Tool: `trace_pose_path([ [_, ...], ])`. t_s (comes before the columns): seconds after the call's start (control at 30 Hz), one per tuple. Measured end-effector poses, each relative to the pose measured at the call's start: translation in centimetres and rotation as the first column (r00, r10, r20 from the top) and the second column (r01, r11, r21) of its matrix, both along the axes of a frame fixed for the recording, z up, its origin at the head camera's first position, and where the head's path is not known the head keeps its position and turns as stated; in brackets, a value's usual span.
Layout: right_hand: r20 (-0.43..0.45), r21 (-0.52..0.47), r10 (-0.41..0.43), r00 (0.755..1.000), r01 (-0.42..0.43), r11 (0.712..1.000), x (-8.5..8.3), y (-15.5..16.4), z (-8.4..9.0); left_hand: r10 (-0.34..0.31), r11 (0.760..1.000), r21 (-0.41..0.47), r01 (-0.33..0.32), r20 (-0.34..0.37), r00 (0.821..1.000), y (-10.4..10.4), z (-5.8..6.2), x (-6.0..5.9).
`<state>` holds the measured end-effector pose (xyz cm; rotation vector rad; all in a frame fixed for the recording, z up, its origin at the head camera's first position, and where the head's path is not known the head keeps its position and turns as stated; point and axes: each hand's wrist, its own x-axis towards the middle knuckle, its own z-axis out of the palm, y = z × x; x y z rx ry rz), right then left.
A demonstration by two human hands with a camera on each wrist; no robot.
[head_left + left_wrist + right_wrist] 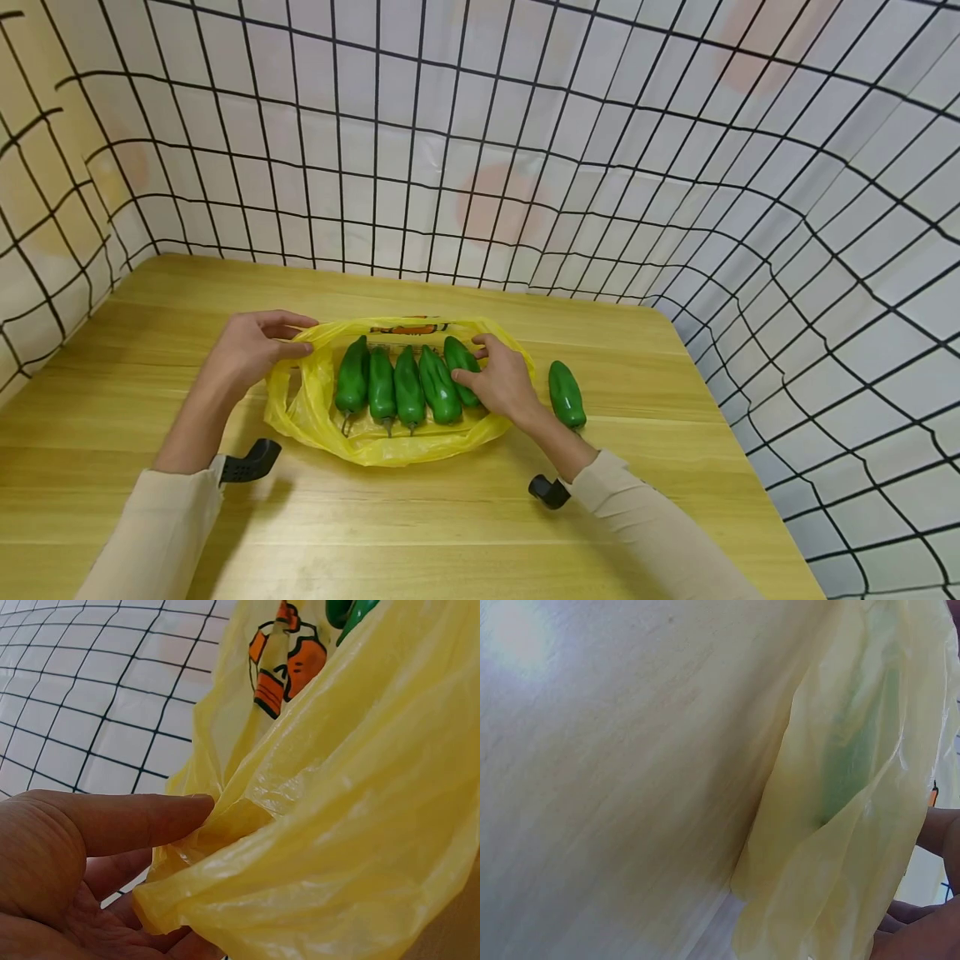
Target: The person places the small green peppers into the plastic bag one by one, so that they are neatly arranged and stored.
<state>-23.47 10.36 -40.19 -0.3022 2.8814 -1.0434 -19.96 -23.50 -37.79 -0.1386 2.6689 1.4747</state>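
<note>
A yellow plastic bag [360, 450] lies on the table with its mouth spread wide. Inside it several green peppers [408, 387] lie side by side in a row, stems mostly toward me. My left hand [251, 346] pinches the bag's left rim between thumb and fingers; the left wrist view shows the thumb [150, 817] on the crumpled film. Reaching over the right rim, my right hand [502, 379] has its thumb and fingers around the rightmost pepper [459, 357] in the row. In the right wrist view the bag film [832, 847] hides most of that grip.
One more green pepper [567, 394] lies on the wooden table [420, 525] to the right of the bag. Black wire grid [465, 158] stands along the back and both sides. Dark camera mounts [253, 462] stick out from both wrists.
</note>
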Motion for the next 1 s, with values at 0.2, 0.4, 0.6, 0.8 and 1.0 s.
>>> trace_pose_path([
  [0.2,-0.011,-0.004,0.011,1.000,-0.011,1.000,0.1,0.2,0.0,0.000,1.000,-0.004,0.000,0.000,1.000,0.0,0.0,0.0],
  [0.4,-0.019,-0.005,0.014,1.000,-0.015,1.000,0.1,0.4,0.0,-0.006,1.000,-0.010,0.006,-0.002,1.000,0.1,0.0,0.0],
  [0.6,-0.027,-0.029,0.023,0.999,-0.024,0.999,0.3,0.5,0.6,-0.004,1.000,-0.008,0.004,-0.008,1.000,0.1,0.0,0.0],
  [0.8,-0.054,-0.075,0.023,0.998,-0.027,0.997,0.5,0.8,1.4,-0.006,1.000,-0.009,0.005,-0.012,1.000,0.2,-0.1,-0.1],
  [1.0,-0.097,-0.121,0.024,0.995,-0.036,0.992,0.9,1.0,2.2,-0.006,1.000,-0.015,0.006,-0.013,1.000,0.2,-0.2,-0.1],
])
